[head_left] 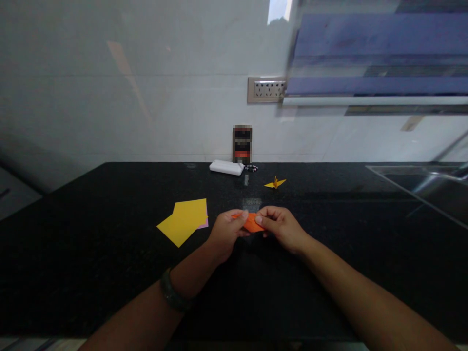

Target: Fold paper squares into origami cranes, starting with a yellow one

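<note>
A small folded piece of orange origami paper (251, 224) is held up over the dark countertop between both hands. My left hand (229, 231) pinches its left end, thumb on top. At its right side, my right hand (281, 225) grips it with the thumb pressed on the upper face and the fingers curled beneath. Parts of the paper are covered by the fingers, so its full shape cannot be made out. Left of my hands lie yellow paper sheets (185, 219), with a pink edge showing under them. A yellow paper crane (275, 183) stands beyond my right hand.
The black countertop (91, 263) runs back to a pale tiled wall. Near the wall lie a white oblong device (226, 167) and a beaded strap (251, 168); a blurred dark upright object (242, 144) stands behind them. A metal sink (431, 183) is at the right.
</note>
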### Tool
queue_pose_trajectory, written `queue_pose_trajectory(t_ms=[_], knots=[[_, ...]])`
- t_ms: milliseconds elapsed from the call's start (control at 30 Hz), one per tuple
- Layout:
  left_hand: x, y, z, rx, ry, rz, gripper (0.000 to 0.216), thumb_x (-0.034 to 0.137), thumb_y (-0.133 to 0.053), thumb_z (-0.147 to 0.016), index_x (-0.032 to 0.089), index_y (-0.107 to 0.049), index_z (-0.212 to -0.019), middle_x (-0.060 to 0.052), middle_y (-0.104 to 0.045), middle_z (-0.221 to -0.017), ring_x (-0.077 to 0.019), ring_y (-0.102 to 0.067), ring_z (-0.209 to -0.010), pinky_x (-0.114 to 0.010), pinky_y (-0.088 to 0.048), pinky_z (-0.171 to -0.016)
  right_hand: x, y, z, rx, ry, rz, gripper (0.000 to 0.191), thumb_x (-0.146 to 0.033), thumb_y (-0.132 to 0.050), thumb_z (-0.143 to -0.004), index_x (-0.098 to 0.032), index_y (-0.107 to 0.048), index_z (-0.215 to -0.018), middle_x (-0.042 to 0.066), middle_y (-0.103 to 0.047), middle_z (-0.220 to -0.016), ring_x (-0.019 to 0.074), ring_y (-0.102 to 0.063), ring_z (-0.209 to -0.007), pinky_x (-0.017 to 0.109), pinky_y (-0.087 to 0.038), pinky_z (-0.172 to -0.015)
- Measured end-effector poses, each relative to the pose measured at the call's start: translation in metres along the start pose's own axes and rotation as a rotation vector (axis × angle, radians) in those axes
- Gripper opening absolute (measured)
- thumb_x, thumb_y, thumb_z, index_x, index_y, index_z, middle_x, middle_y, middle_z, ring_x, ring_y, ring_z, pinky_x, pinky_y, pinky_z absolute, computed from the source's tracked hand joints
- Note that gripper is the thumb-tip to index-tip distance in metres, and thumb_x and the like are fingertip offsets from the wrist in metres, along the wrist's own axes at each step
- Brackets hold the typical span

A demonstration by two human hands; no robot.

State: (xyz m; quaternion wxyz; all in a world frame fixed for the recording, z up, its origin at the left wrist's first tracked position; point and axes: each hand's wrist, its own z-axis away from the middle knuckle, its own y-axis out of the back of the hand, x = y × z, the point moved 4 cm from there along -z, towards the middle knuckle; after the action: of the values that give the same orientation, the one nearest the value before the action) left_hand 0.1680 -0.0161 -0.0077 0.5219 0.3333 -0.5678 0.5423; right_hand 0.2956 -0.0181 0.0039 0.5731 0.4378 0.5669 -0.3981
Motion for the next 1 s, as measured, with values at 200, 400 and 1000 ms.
queue_pose_trajectory(t_ms=[200, 400, 1000], knots=[[0.0006, 0.0020, -0.0013, -0.001, -0.004, 0.038, 0.027, 0.036, -0.066, -0.064, 0.012, -0.059, -0.074, -0.003, -0.063, -0.069, -0.0111, -0.059, -0.061, -0.022, -0.046, -0.055, 0.0042, 0.0035, -0.0009, 0.110, -0.003, 0.026, 0.020, -0.034, -0.061, -0.067, -0.015, -0.057, -0.065, -0.002, -0.053, -0.058, 0.0068, -0.042, -0.047, 0.021, -0.033, -0.045], [-0.0002, 0.0012, 0.0003, -0.022, 0.014, 0.074, 0.021, 0.027, -0.069, -0.060, 0.012, -0.057, -0.069, 0.000, -0.061, -0.060, -0.0103, -0.057, -0.055, -0.023, -0.045, -0.057, 0.0029, 0.0023, 0.0007, 0.019, -0.055, 0.073, 0.017, -0.029, -0.060, -0.067, -0.015, -0.054, -0.060, -0.005, -0.048, -0.050, 0.0051, -0.039, -0.042, 0.018, -0.028, -0.041], [0.0047, -0.0028, 0.0014, -0.063, -0.054, -0.121, 0.018, 0.029, -0.064, -0.065, 0.013, -0.057, -0.070, -0.001, -0.062, -0.060, -0.0102, -0.056, -0.053, -0.021, -0.043, -0.053, 0.0023, -0.0002, -0.0006, 0.083, -0.045, -0.044, 0.017, -0.029, -0.061, -0.067, -0.015, -0.053, -0.062, -0.005, -0.051, -0.053, 0.0045, -0.042, -0.039, 0.019, -0.035, -0.039]])
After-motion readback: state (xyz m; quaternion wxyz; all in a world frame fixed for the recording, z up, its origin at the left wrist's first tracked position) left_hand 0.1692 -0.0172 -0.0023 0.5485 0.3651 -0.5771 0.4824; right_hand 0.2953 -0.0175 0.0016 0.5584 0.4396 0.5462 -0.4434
